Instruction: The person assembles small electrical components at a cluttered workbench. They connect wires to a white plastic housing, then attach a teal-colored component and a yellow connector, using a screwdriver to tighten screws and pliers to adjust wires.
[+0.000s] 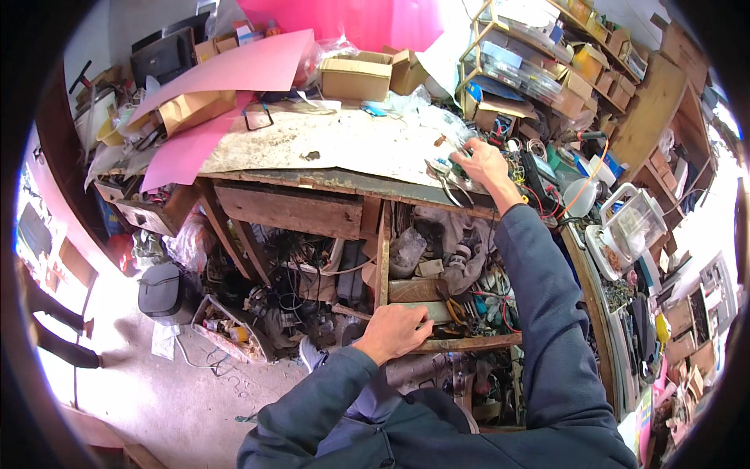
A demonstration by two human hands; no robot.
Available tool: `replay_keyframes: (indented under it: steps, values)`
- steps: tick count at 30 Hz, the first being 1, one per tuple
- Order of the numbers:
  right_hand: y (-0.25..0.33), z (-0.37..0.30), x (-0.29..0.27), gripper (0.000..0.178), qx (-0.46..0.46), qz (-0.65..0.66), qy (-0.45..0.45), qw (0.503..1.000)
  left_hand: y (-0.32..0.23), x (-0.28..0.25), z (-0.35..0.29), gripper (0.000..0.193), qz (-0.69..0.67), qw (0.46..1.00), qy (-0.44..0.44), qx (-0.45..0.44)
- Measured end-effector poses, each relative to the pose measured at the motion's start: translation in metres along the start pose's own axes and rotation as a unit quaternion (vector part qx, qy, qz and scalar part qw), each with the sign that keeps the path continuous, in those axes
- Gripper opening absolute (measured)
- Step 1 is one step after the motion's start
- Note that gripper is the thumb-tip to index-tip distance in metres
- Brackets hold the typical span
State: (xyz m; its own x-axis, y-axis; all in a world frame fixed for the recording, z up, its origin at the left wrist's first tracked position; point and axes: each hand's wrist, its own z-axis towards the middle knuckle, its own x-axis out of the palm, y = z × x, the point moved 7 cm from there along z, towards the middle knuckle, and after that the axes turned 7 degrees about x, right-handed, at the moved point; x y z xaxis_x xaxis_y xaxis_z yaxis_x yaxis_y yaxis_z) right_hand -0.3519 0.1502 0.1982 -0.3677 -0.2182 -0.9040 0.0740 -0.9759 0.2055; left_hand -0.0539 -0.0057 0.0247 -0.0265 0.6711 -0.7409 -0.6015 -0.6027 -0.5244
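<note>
My right hand [484, 166] reaches over the right end of the workbench, palm down, with its fingers apart. I see nothing held in it. Just left of it, a pair of pliers [446, 183] with pale handles lies near the bench's front edge. A small brown piece [441, 141] rests beyond the pliers, beside crumpled clear plastic [444, 119]. Low in front of my body, my left hand [394, 334] is loosely curled, with no object showing in it. Near its fingers, pliers with orange-yellow handles [456, 313] lie in an open compartment under the bench.
A worn, pale bench top [328, 144] spans the middle, with cardboard boxes [355, 76] and pink sheets [226, 66] along it. Tangled wires and tools crowd the right side, near a clear-lidded container [634, 221]. A dark bin [166, 293] stands on the floor at left; another person's legs [62, 336] show farther left.
</note>
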Motion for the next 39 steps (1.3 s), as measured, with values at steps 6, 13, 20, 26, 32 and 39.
replay_keyframes:
  steps: [6, 13, 20, 26, 32, 39]
  values:
    - [-0.009, 0.018, 0.012, 0.044, 0.027, 0.005, 0.016, 0.999, 0.003, 0.001, -0.002, 0.025, -0.009, 1.000, -0.027, 0.003]
    - [-0.043, 0.032, -0.002, 0.044, 0.140, 0.246, 0.044, 0.958, 0.004, 0.000, -0.001, 0.027, -0.045, 0.999, -0.015, -0.001]
    - [-0.025, -0.019, -0.027, 0.014, 0.151, 0.512, 0.166, 0.829, 0.006, -0.001, 0.000, 0.024, -0.038, 0.999, -0.018, -0.018]
    - [0.007, -0.113, -0.024, 0.023, 0.103, 0.560, 0.292, 0.768, 0.022, -0.004, 0.002, 0.046, -0.145, 0.981, -0.084, -0.094]
    - [0.021, -0.202, 0.003, 0.022, 0.116, 0.556, 0.409, 0.714, 0.040, -0.010, 0.016, 0.077, -0.569, 0.784, -0.210, -0.135]
    - [0.014, -0.262, 0.035, 0.027, 0.151, 0.497, 0.454, 0.724, 0.034, -0.004, -0.001, 0.041, -0.617, 0.754, -0.173, -0.141]
